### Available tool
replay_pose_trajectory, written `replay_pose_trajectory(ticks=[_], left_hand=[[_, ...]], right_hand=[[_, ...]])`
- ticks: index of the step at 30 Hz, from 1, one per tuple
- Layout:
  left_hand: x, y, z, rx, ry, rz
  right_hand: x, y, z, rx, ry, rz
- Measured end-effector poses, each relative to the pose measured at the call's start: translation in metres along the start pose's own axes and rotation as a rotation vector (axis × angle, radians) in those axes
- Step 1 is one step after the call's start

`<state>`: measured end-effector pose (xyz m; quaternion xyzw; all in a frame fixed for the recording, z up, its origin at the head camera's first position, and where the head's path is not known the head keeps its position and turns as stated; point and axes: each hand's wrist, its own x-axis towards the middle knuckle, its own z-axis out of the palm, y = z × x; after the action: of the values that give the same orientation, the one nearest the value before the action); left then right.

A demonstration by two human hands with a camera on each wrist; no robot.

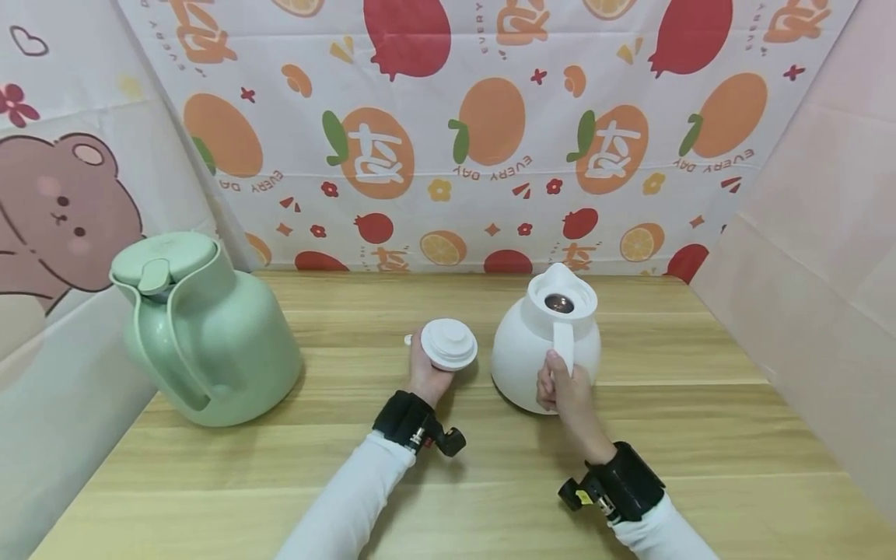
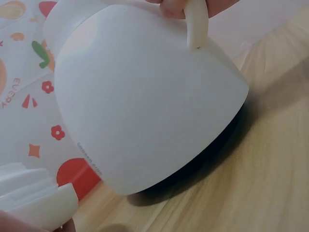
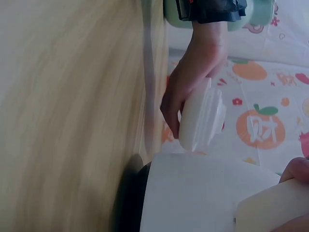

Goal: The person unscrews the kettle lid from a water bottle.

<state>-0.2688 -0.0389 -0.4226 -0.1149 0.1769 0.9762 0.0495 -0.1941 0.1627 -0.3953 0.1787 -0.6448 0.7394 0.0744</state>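
Observation:
My left hand (image 1: 428,377) grips a round white lid (image 1: 449,344) by its edge, above the wooden table. The lid's stepped side faces up, and a small tab sticks out at its left. Just to the right is a white thermos jug (image 1: 511,354), its mouth uncovered and its spout pointing away from me. My right hand (image 1: 568,393) holds the jug's handle (image 1: 563,340), fingers curled round it. The left wrist view shows the jug's dark base (image 2: 193,164) at the tabletop. Lid and jug are apart.
A larger green thermos jug (image 1: 217,342) with its lid on stands at the left of the table (image 1: 504,498). A fruit-patterned cloth (image 1: 434,155) hangs along the back edge. Pale cloths flank both sides, the left one bearing a printed bear.

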Motion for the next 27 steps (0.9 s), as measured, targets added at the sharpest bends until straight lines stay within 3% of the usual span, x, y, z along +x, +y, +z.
replay_pose_trajectory(ticks=[6, 9, 10, 12, 16, 17, 19, 21, 25, 27], left_hand=[[0.012, -0.009, 0.005, 0.025, 0.007, -0.023], [0.037, -0.019, -0.002, 0.008, 0.04, -0.01], [0.057, -0.024, -0.016, -0.016, 0.001, -0.015], [0.097, -0.034, -0.039, -0.03, -0.013, -0.018], [0.195, -0.058, -0.103, -0.054, -0.126, -0.04], [0.21, -0.063, -0.11, -0.05, -0.123, -0.037], [0.237, -0.072, -0.125, -0.073, -0.183, -0.046], [0.246, -0.077, -0.124, -0.075, -0.204, -0.048], [0.25, -0.082, -0.113, -0.032, -0.185, -0.038], [0.258, -0.085, -0.116, -0.041, -0.2, -0.049]], right_hand=[[0.003, -0.001, -0.014, -0.003, 0.053, -0.013], [0.004, 0.0, -0.019, 0.001, 0.081, -0.016], [0.004, 0.0, -0.021, 0.005, 0.089, -0.016], [0.004, 0.0, -0.023, 0.012, 0.099, -0.015], [0.003, 0.0, -0.027, 0.008, 0.094, -0.018], [0.003, 0.001, -0.028, 0.004, 0.091, -0.018], [0.003, 0.001, -0.029, -0.001, 0.086, -0.022], [0.002, 0.002, -0.029, -0.002, 0.084, -0.028], [0.003, 0.002, -0.03, -0.006, 0.078, -0.037], [0.004, 0.002, -0.03, -0.012, 0.073, -0.037]])
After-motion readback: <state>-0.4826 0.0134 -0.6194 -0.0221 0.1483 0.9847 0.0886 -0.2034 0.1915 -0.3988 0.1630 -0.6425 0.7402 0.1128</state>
